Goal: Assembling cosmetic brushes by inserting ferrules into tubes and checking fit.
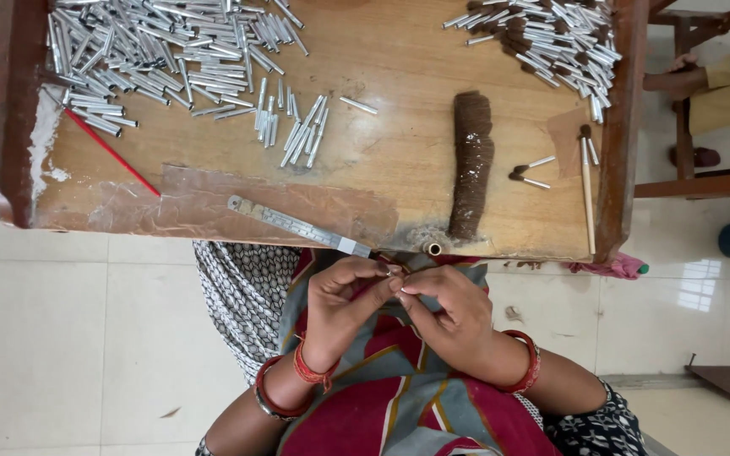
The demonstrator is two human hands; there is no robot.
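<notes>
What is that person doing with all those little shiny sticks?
A person sits at a wooden table and works with both hands just below its near edge. The left hand and right hand meet fingertip to fingertip, pinching something too small to make out. Heaps of small silver tubes lie on the table, with a second heap at the far right. A bundle of brown bristles, a metal ruler and a red stick lie there too.

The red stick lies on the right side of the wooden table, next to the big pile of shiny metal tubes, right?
Not quite. In the head view the red stick lies on the left side of the wooden table, not the right. It does sit next to the big pile of shiny metal tubes.
</notes>
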